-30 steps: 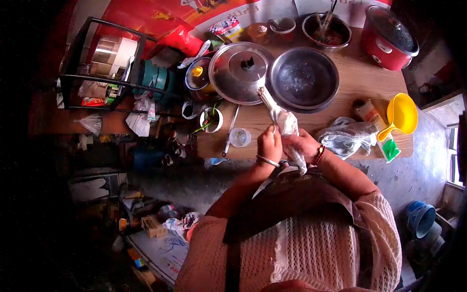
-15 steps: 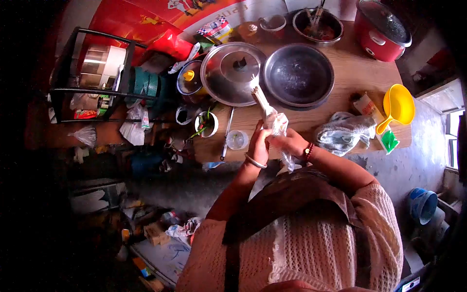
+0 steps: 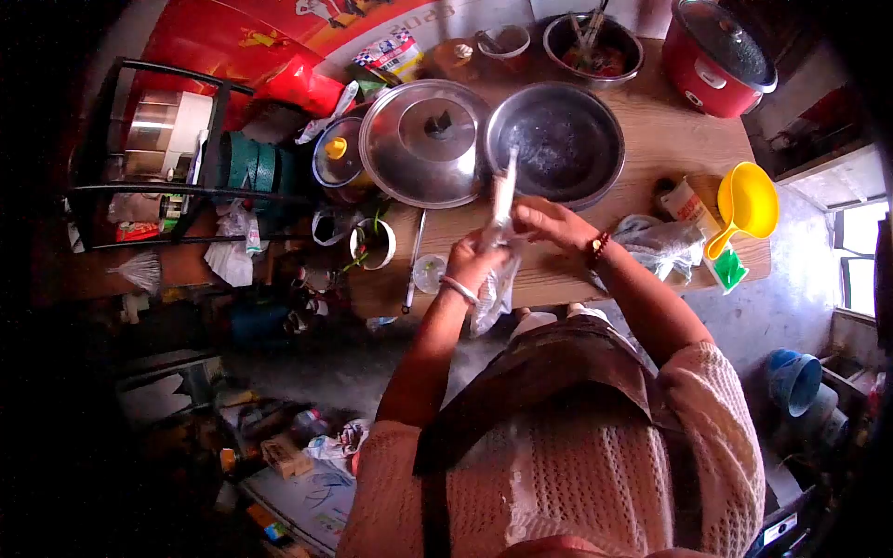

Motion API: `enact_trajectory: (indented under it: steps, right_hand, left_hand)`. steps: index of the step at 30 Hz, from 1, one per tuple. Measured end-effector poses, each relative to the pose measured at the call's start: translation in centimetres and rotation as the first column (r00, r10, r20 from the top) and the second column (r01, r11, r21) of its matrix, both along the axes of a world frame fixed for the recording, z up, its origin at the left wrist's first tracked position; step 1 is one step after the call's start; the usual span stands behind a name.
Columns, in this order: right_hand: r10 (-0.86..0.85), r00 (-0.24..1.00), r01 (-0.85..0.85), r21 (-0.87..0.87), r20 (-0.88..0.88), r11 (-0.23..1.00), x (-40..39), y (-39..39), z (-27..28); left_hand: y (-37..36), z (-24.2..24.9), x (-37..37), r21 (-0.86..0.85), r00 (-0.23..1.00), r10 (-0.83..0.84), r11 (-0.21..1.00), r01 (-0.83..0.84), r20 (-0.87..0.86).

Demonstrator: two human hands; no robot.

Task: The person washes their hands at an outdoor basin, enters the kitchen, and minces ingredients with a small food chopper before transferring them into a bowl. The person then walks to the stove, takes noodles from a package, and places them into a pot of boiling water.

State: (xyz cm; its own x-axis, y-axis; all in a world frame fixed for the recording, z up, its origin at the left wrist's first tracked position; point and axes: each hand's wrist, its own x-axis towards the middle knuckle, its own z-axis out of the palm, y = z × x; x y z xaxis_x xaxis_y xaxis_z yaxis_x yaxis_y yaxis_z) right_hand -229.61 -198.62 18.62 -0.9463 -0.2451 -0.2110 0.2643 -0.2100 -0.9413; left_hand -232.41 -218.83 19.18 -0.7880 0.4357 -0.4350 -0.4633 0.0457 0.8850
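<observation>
My left hand (image 3: 476,260) is wrapped round a bundle of pale sticks (image 3: 503,197) in a clear plastic bag (image 3: 493,302), whose loose end hangs below it over the table's front edge. The sticks point up toward a dark metal pan (image 3: 558,144). My right hand (image 3: 551,223) is beside the bundle on its right, its fingers reaching to the bag; whether they pinch the plastic is too small to tell. A large steel lid (image 3: 423,144) lies left of the pan. A small clear cup (image 3: 429,273) stands left of my left hand.
A white bowl with green peppers (image 3: 373,244) stands at the left front. A grey cloth (image 3: 656,244), a yellow ladle (image 3: 747,200) and a green packet (image 3: 730,268) are at the right. Behind are a pot with utensils (image 3: 595,56) and a red cooker (image 3: 716,65).
My right hand has shifted up off the lower bag and its fingers have loosened. The bundle is now more upright, held in my left hand. The whole view has moved slightly.
</observation>
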Motion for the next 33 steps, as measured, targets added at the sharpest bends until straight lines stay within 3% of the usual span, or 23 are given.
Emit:
enact_trajectory:
  steps: [1, 3, 4, 6, 10, 13, 15, 18, 21, 24, 27, 29, 31, 33]
  right_hand:
    - [-0.119, 0.986, 0.132, -0.12, 0.115, 0.984, -0.4, -0.9, 0.3]
    - [-0.154, 0.963, 0.218, -0.304, 0.222, 0.927, -1.2, -2.2, -0.2]
    - [-0.165, 0.961, 0.234, -0.336, 0.223, 0.912, -1.4, -2.5, -0.7]
    - [-0.184, 0.957, 0.262, -0.399, 0.224, 0.879, -1.8, -3.0, -1.3]
    - [-0.313, 0.925, 0.37, -0.335, 0.215, 0.866, -3.7, -1.5, -1.5]
    - [-0.459, 0.859, 0.512, -0.366, 0.227, 0.777, -5.7, -0.2, -2.7]
    - [-0.585, 0.773, 0.634, -0.331, 0.245, 0.699, -6.4, 1.1, -1.5]
    - [-0.635, 0.712, 0.702, -0.298, 0.3, 0.647, -7.8, 2.3, -1.6]
    - [-0.683, 0.653, 0.757, -0.287, 0.326, 0.587, -8.9, 3.4, -1.2]
    - [-0.748, 0.6, 0.799, -0.247, 0.282, 0.548, -10.6, 5.9, -2.7]
    - [-0.794, 0.564, 0.822, -0.243, 0.224, 0.515, -11.9, 8.5, -4.1]
    - [-0.784, 0.595, 0.801, -0.053, 0.176, 0.596, -12.3, 10.5, -3.8]
    - [-0.857, 0.487, 0.873, -0.105, 0.167, 0.476, -13.1, 11.3, -3.9]
    - [-0.904, 0.419, 0.908, -0.036, 0.082, 0.417, -14.3, 13.0, -6.6]
  left_hand:
    - [0.4, -0.8, 0.3, -0.005, 0.993, -0.085, 0.996, 0.085, -0.087]
    - [0.7, -1.6, 0.9, -0.097, 0.992, -0.125, 0.988, 0.121, -0.032]
    - [1.1, -1.1, 1.3, -0.007, 0.997, -0.074, 0.997, 0.075, 0.035]
    - [1.4, -0.4, 1.3, -0.015, 0.994, -0.106, 0.994, 0.106, 0.0]
    - [1.6, 0.2, 1.1, -0.033, 0.983, -0.166, 0.986, 0.164, -0.073]
    - [2.1, 1.3, 1.1, 0.079, 0.987, -0.15, 0.986, 0.146, 0.054]
    - [2.0, 0.7, 1.2, 0.012, 0.985, -0.168, 0.986, 0.167, 0.026]
    - [1.9, 0.3, 0.8, -0.093, 0.975, -0.213, 0.971, 0.218, 0.062]
    - [2.0, -0.7, 0.3, -0.087, 0.973, -0.223, 0.972, 0.218, -0.059]
    - [2.3, -0.4, 0.4, 0.016, 0.99, -0.135, 0.991, 0.136, -0.043]
    - [1.8, -1.2, 0.2, -0.029, 0.983, -0.175, 0.984, 0.174, -0.052]
    - [1.7, -1.2, 0.3, -0.027, 0.986, -0.163, 0.986, 0.163, -0.03]
    - [1.3, -1.1, 0.4, -0.071, 0.987, -0.162, 0.984, 0.162, 0.007]
    - [0.7, -0.8, 0.3, -0.155, 0.984, -0.169, 0.972, 0.176, 0.06]
